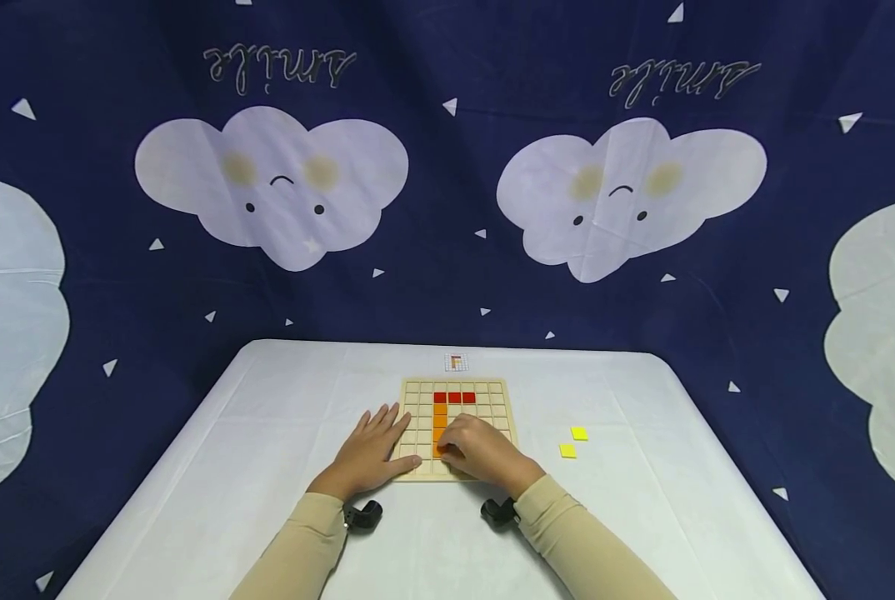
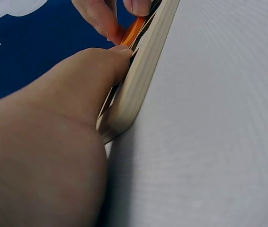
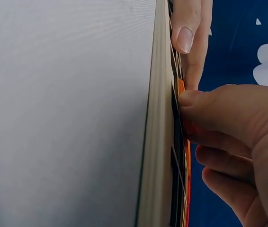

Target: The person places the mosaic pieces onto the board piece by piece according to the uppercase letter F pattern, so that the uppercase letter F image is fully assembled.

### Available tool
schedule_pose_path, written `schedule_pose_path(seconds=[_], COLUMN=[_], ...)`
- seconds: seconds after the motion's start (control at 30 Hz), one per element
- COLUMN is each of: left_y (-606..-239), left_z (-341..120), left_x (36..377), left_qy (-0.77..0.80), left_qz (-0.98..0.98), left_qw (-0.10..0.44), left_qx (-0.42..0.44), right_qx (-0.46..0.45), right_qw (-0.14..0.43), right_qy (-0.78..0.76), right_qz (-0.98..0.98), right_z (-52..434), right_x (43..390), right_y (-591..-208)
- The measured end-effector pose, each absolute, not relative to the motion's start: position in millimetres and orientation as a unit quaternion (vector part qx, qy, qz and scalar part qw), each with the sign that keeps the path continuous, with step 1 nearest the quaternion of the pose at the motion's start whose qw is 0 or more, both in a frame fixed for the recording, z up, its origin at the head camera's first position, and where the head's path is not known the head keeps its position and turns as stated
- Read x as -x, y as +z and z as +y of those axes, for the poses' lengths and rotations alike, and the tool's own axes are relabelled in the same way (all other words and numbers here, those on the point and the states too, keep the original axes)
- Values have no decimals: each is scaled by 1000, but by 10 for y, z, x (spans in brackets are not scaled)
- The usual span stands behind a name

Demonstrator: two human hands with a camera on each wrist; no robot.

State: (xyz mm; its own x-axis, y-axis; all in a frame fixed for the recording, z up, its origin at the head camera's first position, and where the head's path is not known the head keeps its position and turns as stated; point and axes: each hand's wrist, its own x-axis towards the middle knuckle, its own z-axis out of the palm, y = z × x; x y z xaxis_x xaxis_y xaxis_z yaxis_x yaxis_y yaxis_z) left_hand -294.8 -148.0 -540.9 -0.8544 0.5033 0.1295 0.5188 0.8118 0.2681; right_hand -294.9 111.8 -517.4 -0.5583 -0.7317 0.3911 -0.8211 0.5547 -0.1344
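A pale wooden grid board (image 1: 498,412) lies on the white table. Three red square tiles (image 1: 455,397) form a row near its far side, and orange tiles (image 1: 440,410) run down from the row's left end. My right hand (image 1: 487,450) pinches an orange tile (image 3: 181,86) between thumb and fingers at the near end of that column. Seen from the left wrist, this orange tile (image 2: 133,31) sits tilted at the board's surface. My left hand (image 1: 370,450) rests spread over the board's left edge, its thumb across the near left corner.
Two yellow square tiles (image 1: 579,433) lie on the table to the right of the board. A small printed grid card (image 1: 456,362) with a coloured pattern lies just beyond the board. Behind the table (image 1: 267,400) hangs a dark blue cloth (image 1: 447,192) with clouds.
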Motion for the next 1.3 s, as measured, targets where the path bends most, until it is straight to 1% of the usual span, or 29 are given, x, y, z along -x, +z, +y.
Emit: schedule_pose_path(seconds=[0.57,0.83,1.03,1.23,1.3], left_y=[-5470,-5482,-5498,-5489,-5494], left_z=[-1493,-1500,-1501,-1495,-1493], left_x=[2982,2991,3000,2994,2991], left_qy=[-146,-148,-152,-154,-155], left_qz=[-953,-951,-952,-952,-952], left_qw=[31,32,29,27,29], left_qx=[264,269,266,264,264], right_qx=[-429,-414,-377,-325,-303], right_qw=[147,157,163,175,170], right_qy=[171,206,228,237,232], right_qz=[-875,-872,-883,-899,-909], right_z=[1136,1258,1543,1984,2147], right_x=[2945,2935,2945,2929,2902], right_y=[-5203,-5171,-5132,-5122,-5117])
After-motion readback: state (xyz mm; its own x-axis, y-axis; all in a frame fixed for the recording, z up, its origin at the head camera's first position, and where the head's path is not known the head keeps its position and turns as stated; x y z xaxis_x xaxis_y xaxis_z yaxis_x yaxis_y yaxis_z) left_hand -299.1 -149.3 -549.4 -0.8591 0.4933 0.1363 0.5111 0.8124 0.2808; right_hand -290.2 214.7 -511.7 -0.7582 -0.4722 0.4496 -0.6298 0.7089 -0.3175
